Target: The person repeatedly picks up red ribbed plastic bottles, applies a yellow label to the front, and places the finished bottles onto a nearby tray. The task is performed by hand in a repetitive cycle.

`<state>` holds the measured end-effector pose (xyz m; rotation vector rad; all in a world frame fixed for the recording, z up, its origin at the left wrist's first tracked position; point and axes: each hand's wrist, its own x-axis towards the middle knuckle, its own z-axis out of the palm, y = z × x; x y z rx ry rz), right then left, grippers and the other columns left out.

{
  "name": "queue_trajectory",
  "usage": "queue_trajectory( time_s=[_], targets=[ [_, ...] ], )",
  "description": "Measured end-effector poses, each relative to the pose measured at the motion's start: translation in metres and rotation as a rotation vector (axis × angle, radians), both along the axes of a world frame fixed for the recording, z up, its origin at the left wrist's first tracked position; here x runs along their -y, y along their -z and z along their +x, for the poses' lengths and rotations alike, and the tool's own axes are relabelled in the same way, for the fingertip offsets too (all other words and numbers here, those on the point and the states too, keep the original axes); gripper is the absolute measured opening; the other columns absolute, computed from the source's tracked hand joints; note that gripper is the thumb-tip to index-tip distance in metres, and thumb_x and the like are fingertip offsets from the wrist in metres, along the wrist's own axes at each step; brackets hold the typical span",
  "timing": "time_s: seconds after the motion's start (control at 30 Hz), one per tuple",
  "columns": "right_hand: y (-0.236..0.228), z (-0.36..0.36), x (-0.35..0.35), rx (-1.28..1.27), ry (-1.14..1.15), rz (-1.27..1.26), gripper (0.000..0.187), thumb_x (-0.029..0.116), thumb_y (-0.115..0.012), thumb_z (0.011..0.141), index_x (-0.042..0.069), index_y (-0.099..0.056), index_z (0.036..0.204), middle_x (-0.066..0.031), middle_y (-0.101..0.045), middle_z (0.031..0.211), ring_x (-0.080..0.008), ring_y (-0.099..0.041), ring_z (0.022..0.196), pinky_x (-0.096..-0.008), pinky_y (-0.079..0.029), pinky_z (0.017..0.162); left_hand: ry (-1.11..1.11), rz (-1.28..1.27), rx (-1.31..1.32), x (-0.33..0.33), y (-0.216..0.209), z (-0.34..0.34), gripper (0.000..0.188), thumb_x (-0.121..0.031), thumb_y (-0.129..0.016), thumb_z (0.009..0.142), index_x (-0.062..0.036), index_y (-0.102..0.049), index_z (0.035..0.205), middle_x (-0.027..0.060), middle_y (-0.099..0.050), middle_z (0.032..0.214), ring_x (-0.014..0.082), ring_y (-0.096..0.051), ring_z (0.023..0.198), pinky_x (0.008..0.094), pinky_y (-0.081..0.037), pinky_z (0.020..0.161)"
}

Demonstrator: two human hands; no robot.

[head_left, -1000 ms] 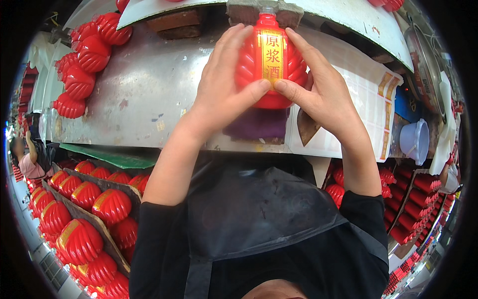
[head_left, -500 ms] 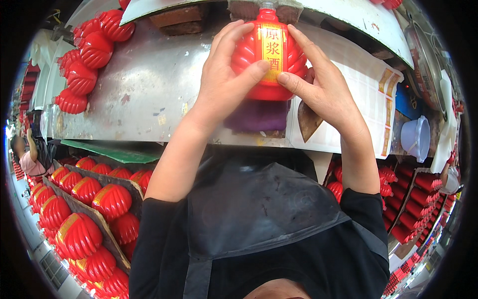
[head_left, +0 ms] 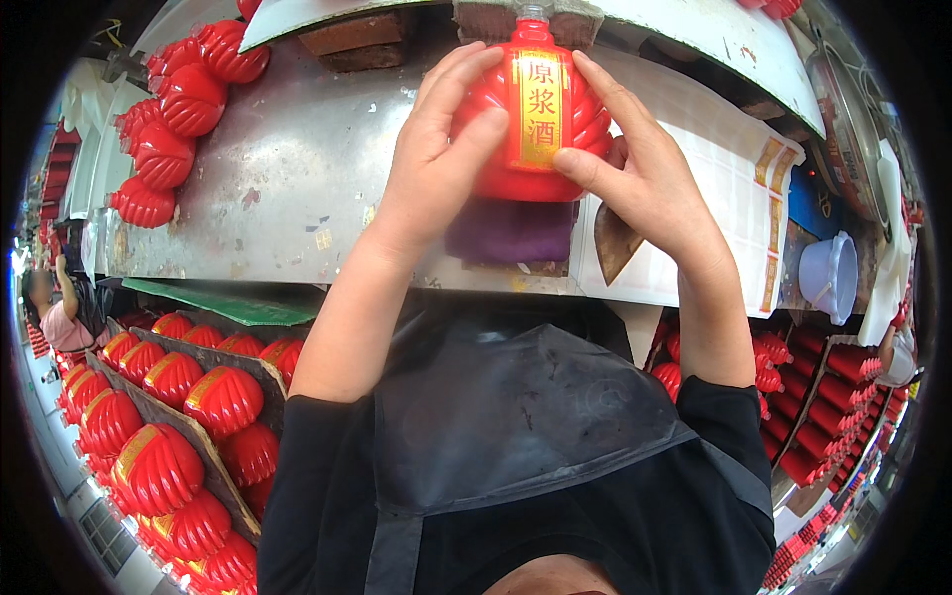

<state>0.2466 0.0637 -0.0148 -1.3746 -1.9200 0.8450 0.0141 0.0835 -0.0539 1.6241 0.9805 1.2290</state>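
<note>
A glossy red bottle (head_left: 585, 124) with ribbed, rounded sides and a clear neck top lies between my two hands, its neck pointing away from me. Along its face runs a gold-and-red label (head_left: 540, 109). My left hand (head_left: 431, 139) cups the left side, its thumb on the red surface beside the label. On the opposite side my right hand (head_left: 650, 164) is curved round the bottle, with the thumb pressed at the label's lower right corner. Under the bottle's base is a folded purple cloth (head_left: 511, 235). The bottle's underside is hidden.
Red bottles (head_left: 164, 154) line the metal bench's left side. A label sheet (head_left: 704, 149) and dark pointed piece (head_left: 615, 248) lie right, near a pale blue bucket (head_left: 828, 276). Crated bottles (head_left: 159, 466) stand lower left; a raised white board (head_left: 724, 50) edges the back. Another person (head_left: 64, 319) is far left.
My left thumb has moved off the label's lower part to the left, uncovering it. The bottle has turned slightly leftward. My right hand stays nearly in place.
</note>
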Motion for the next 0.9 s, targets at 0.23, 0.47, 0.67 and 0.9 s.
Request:
queue_trajectory(
  time_s=[0.23, 0.47, 0.67, 0.9],
  targets=[
    [0.0025, 0.0081, -0.0031, -0.083, -0.024, -0.096, 0.069, 0.031, -0.068, 0.103, 0.019, -0.040, 0.166, -0.0126, -0.063, 0.139, -0.0095, -0.062, 0.082, -0.0262, -0.054, 0.071, 0.028, -0.059, 0.117, -0.0003, 0.0032, 0.0004, 0.054, -0.020, -0.065, 0.100, -0.0020, -0.054, 0.150, 0.0160, -0.048, 0.157, 0.0276, -0.044, 0.148, 0.0377, -0.033, 0.123],
    [0.0023, 0.0050, -0.0024, -0.059, -0.008, -0.063, 0.066, 0.031, -0.065, 0.105, 0.018, -0.041, 0.165, -0.0113, -0.065, 0.132, -0.0085, -0.061, 0.080, -0.0259, -0.054, 0.067, -0.007, -0.034, 0.051, 0.0004, 0.0009, 0.0041, 0.061, -0.023, -0.073, 0.093, -0.0024, -0.055, 0.148, 0.0184, -0.046, 0.157, 0.0296, -0.045, 0.147, 0.0386, -0.035, 0.122],
    [0.0010, 0.0051, -0.0043, -0.112, -0.009, -0.079, 0.061, 0.029, -0.062, 0.104, 0.010, -0.046, 0.159, -0.0217, -0.057, 0.149, -0.0325, -0.058, 0.128, -0.0368, -0.046, 0.105, -0.019, -0.038, 0.042, 0.0005, -0.0009, 0.0046, 0.064, -0.024, -0.075, 0.090, -0.0030, -0.055, 0.147, 0.0189, -0.046, 0.156, 0.0312, -0.046, 0.146, 0.0398, -0.036, 0.122],
    [0.0027, 0.0062, -0.0035, -0.118, -0.011, -0.087, 0.057, 0.026, -0.059, 0.106, 0.011, -0.046, 0.160, -0.0187, -0.059, 0.145, -0.0265, -0.056, 0.118, -0.0337, -0.046, 0.098, -0.029, -0.012, -0.049, 0.0018, -0.0029, 0.0040, 0.073, -0.026, -0.080, 0.085, -0.0041, -0.053, 0.149, 0.0184, -0.045, 0.157, 0.0319, -0.046, 0.146, 0.0411, -0.038, 0.122]
  ],
)
